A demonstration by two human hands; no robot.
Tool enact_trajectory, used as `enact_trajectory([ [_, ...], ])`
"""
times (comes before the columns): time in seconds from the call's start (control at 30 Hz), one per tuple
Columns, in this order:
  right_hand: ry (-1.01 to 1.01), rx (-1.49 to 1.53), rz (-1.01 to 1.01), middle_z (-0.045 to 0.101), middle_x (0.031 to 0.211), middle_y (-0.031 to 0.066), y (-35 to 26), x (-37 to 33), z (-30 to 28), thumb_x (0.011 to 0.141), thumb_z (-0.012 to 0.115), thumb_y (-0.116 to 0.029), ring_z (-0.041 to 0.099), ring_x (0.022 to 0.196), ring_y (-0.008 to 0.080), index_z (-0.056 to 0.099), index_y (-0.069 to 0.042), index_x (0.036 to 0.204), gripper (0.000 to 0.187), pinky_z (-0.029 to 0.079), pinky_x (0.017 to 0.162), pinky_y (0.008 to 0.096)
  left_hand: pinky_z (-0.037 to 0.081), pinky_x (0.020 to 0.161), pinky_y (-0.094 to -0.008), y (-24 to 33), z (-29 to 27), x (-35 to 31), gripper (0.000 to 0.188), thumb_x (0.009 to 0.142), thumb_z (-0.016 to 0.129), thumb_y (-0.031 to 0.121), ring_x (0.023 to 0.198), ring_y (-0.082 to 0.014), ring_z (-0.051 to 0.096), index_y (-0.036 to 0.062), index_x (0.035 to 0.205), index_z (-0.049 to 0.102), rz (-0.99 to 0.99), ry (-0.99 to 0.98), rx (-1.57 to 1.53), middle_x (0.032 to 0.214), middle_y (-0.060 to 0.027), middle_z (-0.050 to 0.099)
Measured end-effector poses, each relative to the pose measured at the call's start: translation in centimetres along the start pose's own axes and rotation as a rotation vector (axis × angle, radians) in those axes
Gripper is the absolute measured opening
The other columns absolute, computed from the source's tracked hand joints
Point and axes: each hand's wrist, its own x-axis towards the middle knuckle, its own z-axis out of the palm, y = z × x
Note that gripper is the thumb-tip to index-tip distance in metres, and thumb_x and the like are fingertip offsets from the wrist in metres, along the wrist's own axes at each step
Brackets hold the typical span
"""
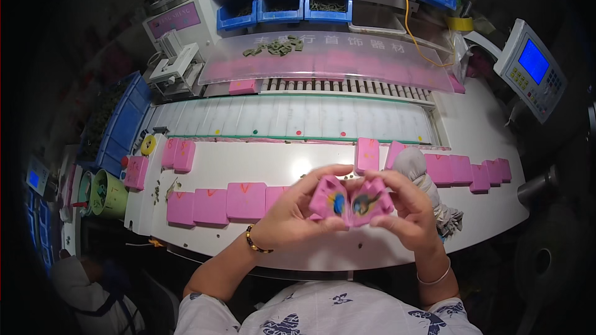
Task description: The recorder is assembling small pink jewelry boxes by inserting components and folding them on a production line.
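Over the front of the white table, my left hand (290, 216) and my right hand (410, 212) hold a pink rubber mold (323, 196) between them. It is spread apart like a book, with blue, yellow and dark patches on its inner faces. My left fingers grip the left side and my right fingers the right side. Just beyond my right hand sits a tied grey-white cloth bundle (411, 162). Pink mold blocks stand in a row to the left, among them a large block (246, 201). Behind my hands is another upright block (367, 154), partly covered at its base.
A pale-topped conveyor (292, 115) with rollers runs along the back. Blue bins (327, 4) hang above it. At the right rises a control panel (532, 69) with a blue screen. On the left are a blue crate (121, 125) and a green bucket (110, 195).
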Motion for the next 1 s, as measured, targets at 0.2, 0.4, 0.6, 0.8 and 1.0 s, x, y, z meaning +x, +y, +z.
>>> enact_trajectory([
  [0.2, 0.27, 0.182, -0.011, 0.047, 0.126, 0.0125, 1.2, 0.3, 2.6, 0.08, 0.07, 0.005, 0.053, 0.117, 0.018, 0.043, 0.001, 0.135, 0.061, 0.048, 0.097, 0.031, 0.045, 0.104, -0.0331, -1.9, 0.9, 1.0, 0.058, 0.088, 0.066, 0.001, 0.127, -0.0193, 0.049, 0.0039, 0.138, 0.037, 0.161, 0.205, -0.145, 0.141, -0.0146, 0.046],
  [0.4, 0.285, 0.105, -0.175, 0.045, 0.12, 0.0101, 2.8, 0.4, 5.1, 0.078, 0.071, 0.007, 0.051, 0.118, 0.0175, 0.049, -0.002, 0.116, 0.044, 0.047, 0.095, 0.0288, 0.048, 0.097, -0.0304, -2.5, 1.2, 2.3, 0.056, 0.09, 0.067, 0.006, 0.109, -0.015, 0.056, 0.0034, 0.139, 0.039, 0.195, 0.323, -0.637, 0.122, -0.0092, 0.055],
  [0.6, 0.458, 0.407, 0.068, 0.047, 0.134, 0.0131, 1.7, 1.5, 5.0, 0.091, 0.055, 0.003, 0.051, 0.116, 0.0139, 0.041, 0.002, 0.136, 0.047, 0.044, 0.097, 0.0272, 0.048, 0.094, -0.0301, -2.8, 2.1, 2.5, 0.058, 0.078, 0.077, 0.004, 0.109, -0.0163, 0.053, 0.0055, 0.127, 0.046, 0.406, 0.39, 0.0, 0.116, -0.0064, 0.051],
  [0.8, 0.28, 0.337, 0.114, 0.063, 0.112, 0.007, 1.0, 1.3, 2.3, 0.095, 0.051, 0.002, 0.054, 0.108, 0.0103, 0.052, 0.002, 0.133, 0.038, 0.043, 0.094, 0.0241, 0.036, 0.107, -0.036, -2.7, 3.0, 2.2, 0.065, 0.069, 0.086, 0.014, 0.123, -0.018, 0.043, 0.0077, 0.117, 0.042, 0.252, 0.33, -0.182, 0.125, -0.0101, 0.04],
  [1.0, 0.107, -0.105, -0.09, 0.058, 0.114, 0.0096, 0.9, 1.8, 2.8, 0.086, 0.066, -0.005, 0.052, 0.105, 0.0188, 0.05, -0.003, 0.136, 0.053, 0.041, 0.094, 0.03, 0.046, 0.081, -0.0303, -2.2, 2.1, 1.9, 0.045, 0.092, 0.062, 0.045, 0.093, -0.0152, 0.055, 0.0091, 0.115, 0.047, -0.115, 0.279, -0.378, 0.101, -0.0084, 0.056],
])
